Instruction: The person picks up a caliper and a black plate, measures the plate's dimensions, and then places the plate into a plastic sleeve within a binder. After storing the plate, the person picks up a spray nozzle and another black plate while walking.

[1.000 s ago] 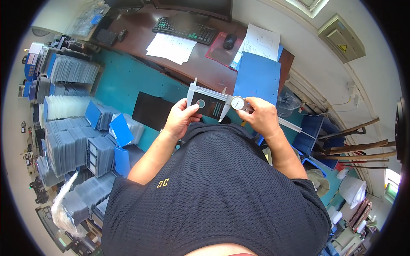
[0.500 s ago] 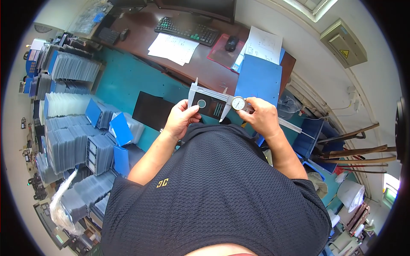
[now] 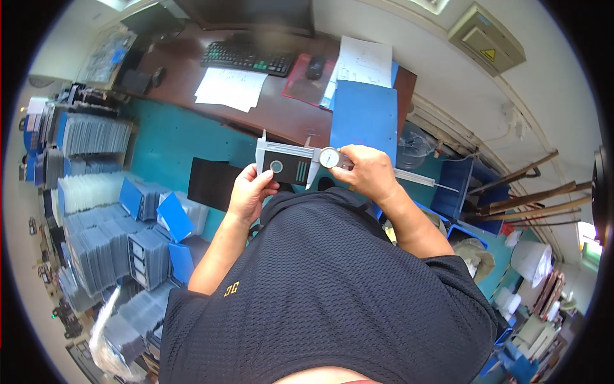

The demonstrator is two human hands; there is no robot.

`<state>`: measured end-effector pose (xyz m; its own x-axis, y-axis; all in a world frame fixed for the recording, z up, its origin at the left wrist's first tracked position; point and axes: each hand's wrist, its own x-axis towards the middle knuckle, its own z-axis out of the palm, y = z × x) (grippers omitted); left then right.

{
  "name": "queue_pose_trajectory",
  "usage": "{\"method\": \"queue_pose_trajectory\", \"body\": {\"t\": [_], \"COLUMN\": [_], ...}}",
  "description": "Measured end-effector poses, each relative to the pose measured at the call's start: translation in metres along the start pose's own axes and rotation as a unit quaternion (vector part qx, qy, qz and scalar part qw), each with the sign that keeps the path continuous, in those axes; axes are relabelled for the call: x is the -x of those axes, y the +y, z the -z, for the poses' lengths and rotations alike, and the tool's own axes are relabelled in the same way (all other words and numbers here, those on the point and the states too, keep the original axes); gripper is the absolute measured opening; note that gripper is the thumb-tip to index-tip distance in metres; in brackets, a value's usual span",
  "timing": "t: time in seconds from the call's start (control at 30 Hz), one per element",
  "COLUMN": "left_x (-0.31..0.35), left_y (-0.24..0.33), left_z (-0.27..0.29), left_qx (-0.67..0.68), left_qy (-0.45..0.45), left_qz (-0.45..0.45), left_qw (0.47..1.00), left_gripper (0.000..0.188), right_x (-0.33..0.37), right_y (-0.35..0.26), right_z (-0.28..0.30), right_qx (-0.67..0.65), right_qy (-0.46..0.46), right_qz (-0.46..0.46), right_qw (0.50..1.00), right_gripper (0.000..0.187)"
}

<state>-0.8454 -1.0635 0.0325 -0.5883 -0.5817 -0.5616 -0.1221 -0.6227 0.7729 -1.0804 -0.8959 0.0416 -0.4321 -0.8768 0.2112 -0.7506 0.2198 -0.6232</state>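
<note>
My right hand (image 3: pixel 368 169) grips a dial caliper (image 3: pixel 291 150) near its round dial, and the beam runs out to the right past the wrist. Between the caliper's long jaws sits a small dark rectangular plate (image 3: pixel 288 168) with a ringed round window at its left and thin slots at its right. My left hand (image 3: pixel 251 191) pinches the plate's lower left corner, thumb on top, beside the left jaw. Both jaws lie close to the plate's sides; whether they touch it I cannot tell.
A brown desk (image 3: pixel 288 118) ahead carries a keyboard (image 3: pixel 246 59), a mouse (image 3: pixel 315 67), loose papers (image 3: pixel 230 88) and a blue folder (image 3: pixel 363 115). Stacks of clear panels (image 3: pixel 96 237) stand at left, near a black board (image 3: pixel 214 182). Wooden handles (image 3: pixel 531 198) jut out at right.
The view has turned, so the desk things sit farther left. Both hands, with the caliper and plate, have shifted left in the picture. The plate now shows its face more brightly; both holds stay the same.
</note>
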Motion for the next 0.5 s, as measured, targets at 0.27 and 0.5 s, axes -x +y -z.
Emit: {"method": "queue_pose_trajectory", "body": {"t": [0.27,0.5], "left_x": [-0.003,0.000], "left_y": [0.001,-0.012], "left_z": [-0.006,-0.006], "left_qx": [-0.007,-0.003], "left_qy": [-0.010,-0.019], "left_qz": [0.017,0.056], "left_qw": [1.000,0.998], "left_gripper": [0.019,0.025], "right_x": [0.007,0.009], "right_y": [0.005,0.003], "right_z": [0.002,-0.001], "right_qx": [-0.001,-0.008], "right_qy": [0.003,-0.010], "right_qz": [-0.009,-0.028], "right_qw": [1.000,1.000], "right_gripper": [0.033,0.030]}}
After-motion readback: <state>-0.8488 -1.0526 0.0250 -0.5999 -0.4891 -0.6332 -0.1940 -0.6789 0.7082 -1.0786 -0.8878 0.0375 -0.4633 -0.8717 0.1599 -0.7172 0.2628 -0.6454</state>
